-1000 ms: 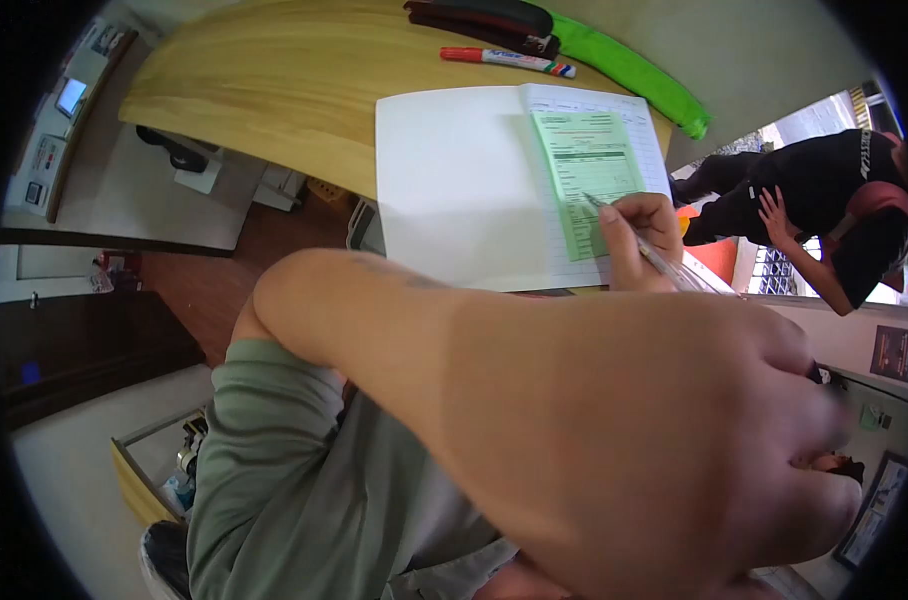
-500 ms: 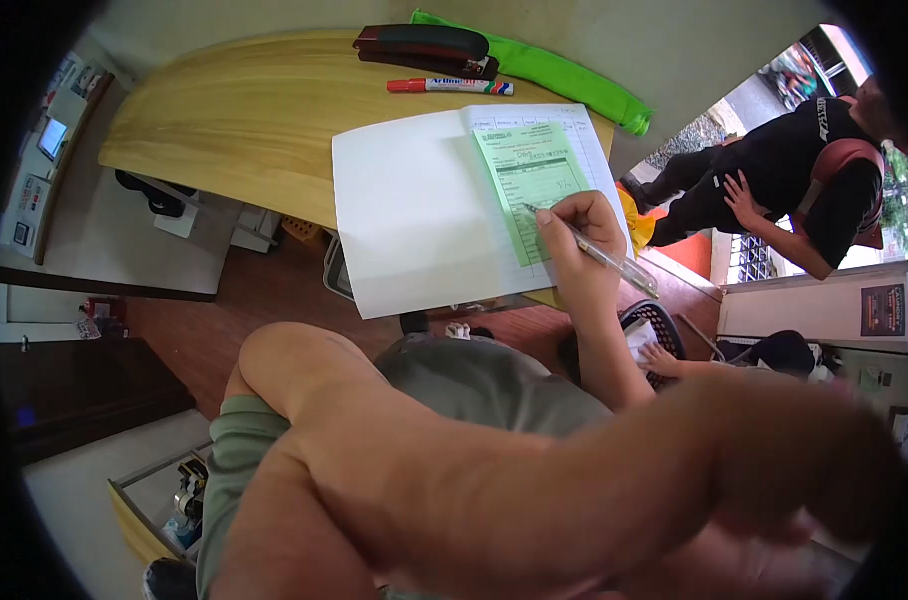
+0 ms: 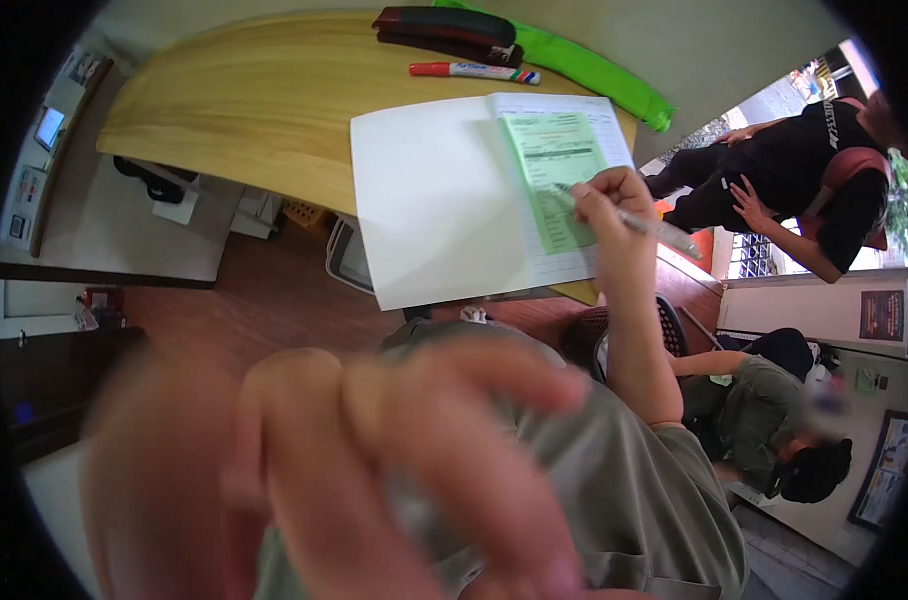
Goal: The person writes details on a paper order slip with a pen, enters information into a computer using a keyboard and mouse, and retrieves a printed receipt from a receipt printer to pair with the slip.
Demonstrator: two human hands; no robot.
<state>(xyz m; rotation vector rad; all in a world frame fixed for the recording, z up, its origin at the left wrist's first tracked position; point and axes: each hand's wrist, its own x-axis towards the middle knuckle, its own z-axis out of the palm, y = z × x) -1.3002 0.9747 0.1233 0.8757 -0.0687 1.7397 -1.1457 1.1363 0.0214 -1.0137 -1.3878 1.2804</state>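
My right hand (image 3: 619, 208) is closed around a clear-barrelled pen (image 3: 666, 233), its tip against a green printed form (image 3: 549, 165). The form lies on the ruled right page of an open notebook (image 3: 439, 200), whose left page is blank. Close to the camera, my left hand (image 3: 464, 430) is large and blurred over my lap; its fingers look bent, but what they hold, if anything, cannot be made out. Beyond the notebook are a red-and-white marker (image 3: 474, 72) and a dark stapler (image 3: 449, 33).
The notebook rests on a curved wooden table (image 3: 244, 110). A bright green cloth-like strip (image 3: 594, 75) lies along its far edge. A person in black (image 3: 794, 170) stands by the doorway at right; another person in a cap (image 3: 764, 410) is lower right. A grey bin (image 3: 352, 258) stands below.
My left arm has swung from the lower right back across my lap, bringing its hand near the camera. The right hand still holds the pen on the form. The capped person has come into view.
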